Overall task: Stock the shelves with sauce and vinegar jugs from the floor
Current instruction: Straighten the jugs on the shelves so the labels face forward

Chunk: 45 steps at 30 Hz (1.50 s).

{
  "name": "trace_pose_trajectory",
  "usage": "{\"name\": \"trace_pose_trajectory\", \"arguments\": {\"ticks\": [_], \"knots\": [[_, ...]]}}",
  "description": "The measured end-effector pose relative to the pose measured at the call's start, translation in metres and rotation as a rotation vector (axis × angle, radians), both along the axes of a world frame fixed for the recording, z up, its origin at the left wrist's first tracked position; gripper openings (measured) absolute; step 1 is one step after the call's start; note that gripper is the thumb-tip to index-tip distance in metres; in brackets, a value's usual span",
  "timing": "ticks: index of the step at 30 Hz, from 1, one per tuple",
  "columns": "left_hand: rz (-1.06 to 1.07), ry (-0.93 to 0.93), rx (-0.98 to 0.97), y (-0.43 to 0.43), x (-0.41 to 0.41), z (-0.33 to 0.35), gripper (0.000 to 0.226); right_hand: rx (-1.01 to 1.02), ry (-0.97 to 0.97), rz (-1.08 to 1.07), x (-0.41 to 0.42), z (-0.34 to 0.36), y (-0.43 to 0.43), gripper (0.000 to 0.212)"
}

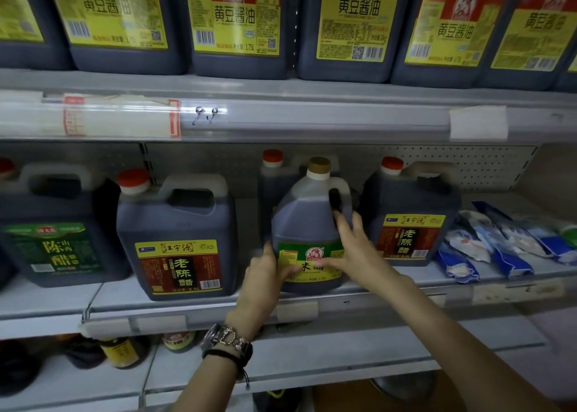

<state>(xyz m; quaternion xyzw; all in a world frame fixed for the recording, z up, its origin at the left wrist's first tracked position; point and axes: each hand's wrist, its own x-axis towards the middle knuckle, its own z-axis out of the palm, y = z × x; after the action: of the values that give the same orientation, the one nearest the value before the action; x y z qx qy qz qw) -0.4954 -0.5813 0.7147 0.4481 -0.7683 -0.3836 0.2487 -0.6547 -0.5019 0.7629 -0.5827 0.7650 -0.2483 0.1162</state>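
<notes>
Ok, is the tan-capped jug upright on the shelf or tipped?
Upright: the tan-capped jug has its cap on top and its base on the middle shelf, left hand gripping it, right hand touching its side.

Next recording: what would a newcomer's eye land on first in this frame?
Two hands are on the gold-capped vinegar jug at the centre of the middle shelf: the left hand grips its lower left edge, and the right hand presses spread fingers on its right side. Above, a row of yellow-labelled soy sauce jugs fills the top shelf. Blue-and-white packets lie at the middle shelf's right end.
</notes>
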Motion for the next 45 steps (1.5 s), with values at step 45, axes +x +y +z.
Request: {"name": "trace_pose_trajectory", "arguments": {"ticks": [45], "knots": [[0.245, -0.511, -0.602, 0.034, 0.062, 0.041, 0.021, -0.486, 0.664, 0.026, 0.052, -0.003, 0.005, 0.038]]}}
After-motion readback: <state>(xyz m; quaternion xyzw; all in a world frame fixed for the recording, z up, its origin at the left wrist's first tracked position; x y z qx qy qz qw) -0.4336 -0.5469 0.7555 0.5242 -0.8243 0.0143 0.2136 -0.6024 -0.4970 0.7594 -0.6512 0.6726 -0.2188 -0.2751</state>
